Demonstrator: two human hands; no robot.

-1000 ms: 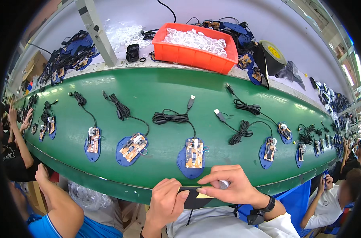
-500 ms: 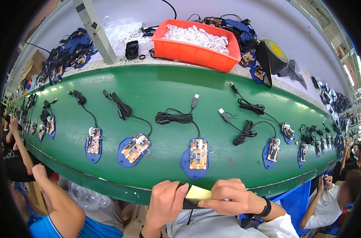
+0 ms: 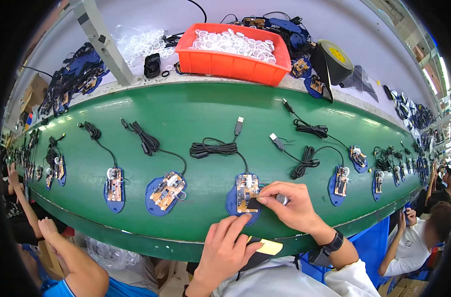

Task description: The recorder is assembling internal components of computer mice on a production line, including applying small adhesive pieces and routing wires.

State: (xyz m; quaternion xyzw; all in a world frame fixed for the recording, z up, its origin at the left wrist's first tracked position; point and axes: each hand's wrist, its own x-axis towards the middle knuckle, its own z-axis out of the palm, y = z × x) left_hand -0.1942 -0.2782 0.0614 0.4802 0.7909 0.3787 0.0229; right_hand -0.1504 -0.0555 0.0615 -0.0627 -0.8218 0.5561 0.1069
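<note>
The right hand (image 3: 291, 204) rests on the green conveyor belt (image 3: 196, 114) at its near edge, fingers pinched narrow on a small dark piece (image 3: 253, 203) held against the lower right side of a blue mouse base (image 3: 243, 198) carrying a bare circuit board (image 3: 246, 187). What the dark piece is cannot be told. The left hand (image 3: 225, 247) lies just below that base, fingers loosely spread and extended up-belt, fingertips touching or nearly touching its near rim; it grips nothing visible. A yellow-faced strip (image 3: 265, 246) sits at the belt edge just right of the left hand's fingers. The base's long axis runs roughly away from the person, its black cable (image 3: 215, 147) coiled farther up-belt with the plug beyond. The base lies directly ahead of both hands; the right hand is the one in contact from the right side, the left approaches from below. A neighbouring mouse base (image 3: 166, 192) lies well apart to the left, tilted.
</note>
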